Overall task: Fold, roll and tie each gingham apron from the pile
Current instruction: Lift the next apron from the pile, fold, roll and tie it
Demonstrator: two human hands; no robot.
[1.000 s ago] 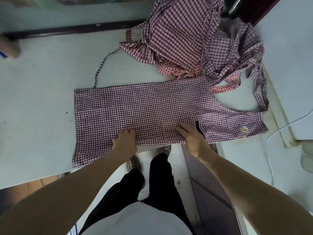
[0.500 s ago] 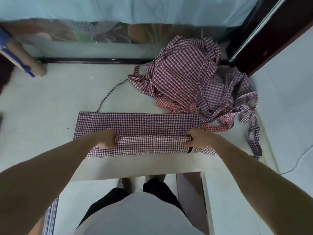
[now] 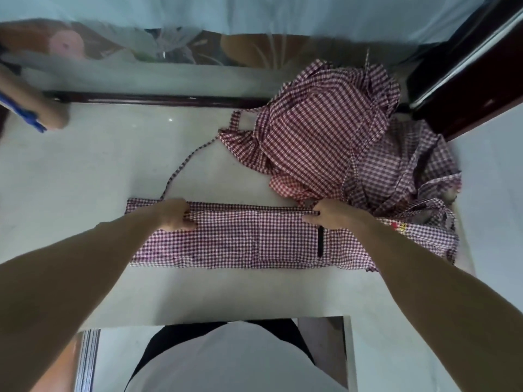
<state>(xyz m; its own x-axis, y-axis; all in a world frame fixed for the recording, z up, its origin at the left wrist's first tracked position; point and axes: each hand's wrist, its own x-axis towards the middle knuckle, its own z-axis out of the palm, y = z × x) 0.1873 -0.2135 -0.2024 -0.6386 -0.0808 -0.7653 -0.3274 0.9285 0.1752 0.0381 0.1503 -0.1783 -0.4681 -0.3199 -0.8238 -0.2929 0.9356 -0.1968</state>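
1. Here, an apron (image 3: 249,239) lies flat on a pale table (image 3: 93,176), folded into a long narrow band. Its long axis runs left to right, parallel to the table's near edge and set a little back from it.
2. The left hand (image 3: 175,215) rests on the band's far edge near its left end, fingers curled and pinching the cloth there.
3. The right hand (image 3: 329,215) rests on the same far edge, right of the middle, and also seems to pinch the fold; its fingertips are partly hidden, so the hold is a judgement.
4. Both hands sit on the far long edge, level with each other and well apart, with the band's width lying between them and the person.
5. A short black strip (image 3: 320,241) on the cloth sits just nearer than the right hand.
6. The band's right end, past the right hand, reaches toward the table's right edge and looks less tidy.
7. A thin tie (image 3: 184,165) trails from the band's far left corner toward the pile (image 3: 339,137), which is heaped at the table's far right corner, touching the band's far edge by the right hand.
8. Judging from this, rolling would go along the long axis, so either end is the start; the left hand is nearer the left end.
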